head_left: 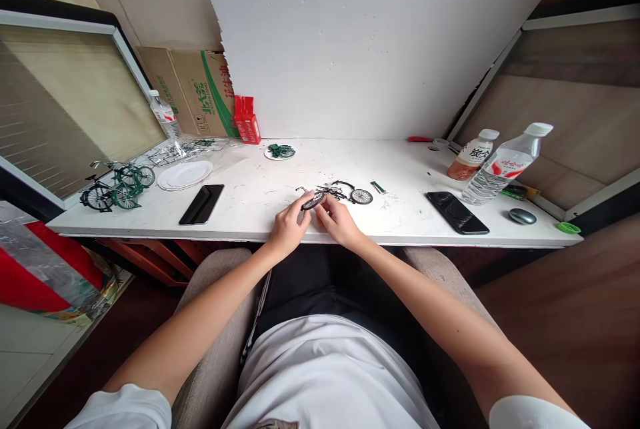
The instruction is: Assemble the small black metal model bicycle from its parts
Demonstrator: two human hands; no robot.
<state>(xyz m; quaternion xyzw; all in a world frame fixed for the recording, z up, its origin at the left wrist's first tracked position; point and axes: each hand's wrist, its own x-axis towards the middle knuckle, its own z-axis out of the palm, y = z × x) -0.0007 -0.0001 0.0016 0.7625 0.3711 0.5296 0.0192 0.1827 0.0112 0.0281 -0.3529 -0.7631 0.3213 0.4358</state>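
Between my two hands, just above the front of the white table [240, 216], is a small black spoked toy bicycle wheel [313, 200]. My left hand [290, 221] grips it from the left, thumb and fingers pinched. From the right, my right hand [340, 219] has its fingertips closed on the same wheel; they hide part of it. Just beyond my hands lie more black bicycle parts, among them a curved piece [344, 183] and a second wheel [361, 196]. A small dark green piece [379, 187] lies to their right.
Assembled model bicycles [117, 186] stand at the left, near paper plates [185, 176] and a phone [202, 204]. Green parts fill a small plate [280, 150]. To the right are another phone [457, 212], a water bottle [507, 166], a drink bottle [473, 154] and a computer mouse [522, 216].
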